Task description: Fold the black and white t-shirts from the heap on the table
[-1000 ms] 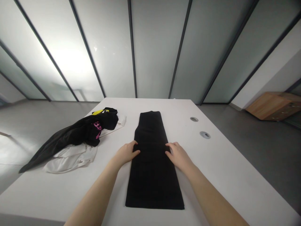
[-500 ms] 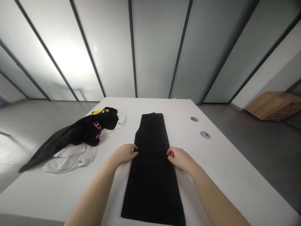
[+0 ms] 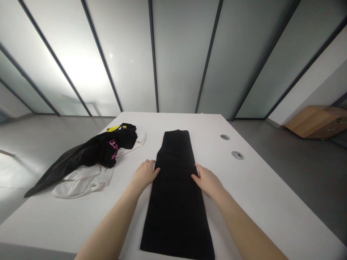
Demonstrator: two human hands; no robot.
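Your left hand (image 3: pixel 144 174) and right hand (image 3: pixel 208 181), curled half a second ago, now spread at opposite edges of the black trousers (image 3: pixel 176 198), which appear smoothed flat.

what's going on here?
A person has both hands on a long black garment laid flat on a white table. The left hand is at its left edge and the right hand at its right, thumbs over the black fabric. A loose pile of black and white clothes lies to the left.
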